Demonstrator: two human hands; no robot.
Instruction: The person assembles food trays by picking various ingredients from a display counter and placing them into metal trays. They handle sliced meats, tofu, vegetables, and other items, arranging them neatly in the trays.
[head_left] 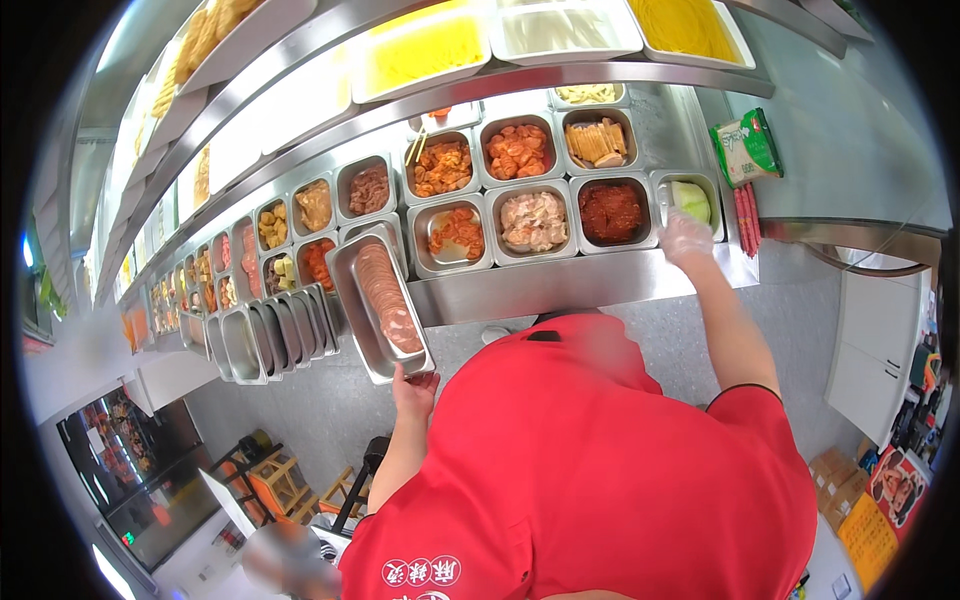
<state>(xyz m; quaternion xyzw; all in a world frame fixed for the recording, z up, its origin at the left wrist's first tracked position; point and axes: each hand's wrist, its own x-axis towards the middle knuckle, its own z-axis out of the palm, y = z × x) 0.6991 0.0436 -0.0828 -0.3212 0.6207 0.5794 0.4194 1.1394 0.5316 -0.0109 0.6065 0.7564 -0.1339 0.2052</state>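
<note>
My bare left hand (415,393) grips the near end of a long steel pan (350,290). The pan tilts across the counter's front edge and holds a row of sliced luncheon meat or sausage (383,290). At the right end of the counter, my right hand (686,238), in a thin clear glove, is at the front of a steel pan (661,186) with pale green vegetable pieces (691,201). The glove and blur hide how its fingers are set. Left of it sits a pan of dark red marinated meat (610,211).
More steel pans hold pale meat (533,220), orange-red meat (457,233) and tan sticks (597,143). Stacked narrow pans (270,335) stand at the left. A green-white packet (748,146) and red sticks (747,220) lie right. White trays (425,50) line a shelf above.
</note>
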